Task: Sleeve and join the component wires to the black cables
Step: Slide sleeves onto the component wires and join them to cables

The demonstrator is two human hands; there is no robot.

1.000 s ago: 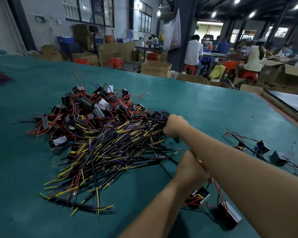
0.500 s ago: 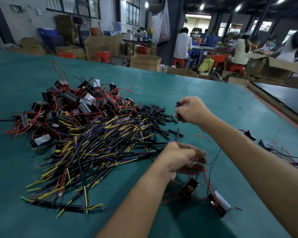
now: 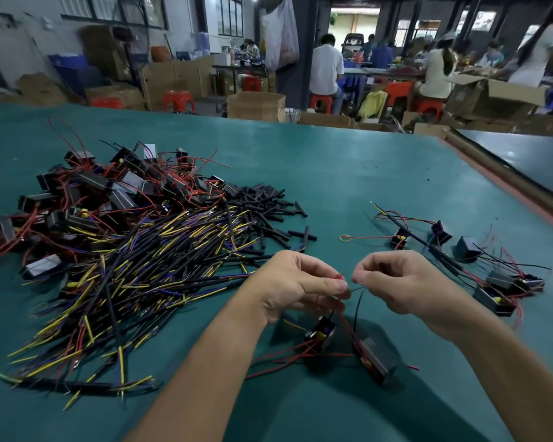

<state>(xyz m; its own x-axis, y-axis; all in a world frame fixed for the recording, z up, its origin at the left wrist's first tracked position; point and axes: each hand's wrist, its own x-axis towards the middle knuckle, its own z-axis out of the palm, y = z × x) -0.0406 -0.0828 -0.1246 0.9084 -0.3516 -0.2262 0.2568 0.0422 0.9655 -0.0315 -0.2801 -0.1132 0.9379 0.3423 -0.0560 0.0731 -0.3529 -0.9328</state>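
Observation:
My left hand [image 3: 304, 287] pinches a thin red wire [image 3: 345, 323] that runs down to a small black component [image 3: 320, 334] on the green table [image 3: 348, 173]. My right hand [image 3: 396, 282] is curled close beside it and holds a short black sleeve, mostly hidden in the fingers. A second black component [image 3: 377, 360] lies just right of the first. To the left sprawls a pile of black cables with yellow and purple ends [image 3: 134, 269], with loose black sleeves [image 3: 268, 208] behind it.
A heap of black box components with red wires [image 3: 109, 189] sits at the back left. Several joined assemblies [image 3: 479, 266] lie to the right. The table's right edge [image 3: 508, 189] runs diagonally. People sit among cardboard boxes beyond the table.
My right hand came back from the sleeve pile and now sits beside my left hand. My left hand lifted the red wire up to meet it.

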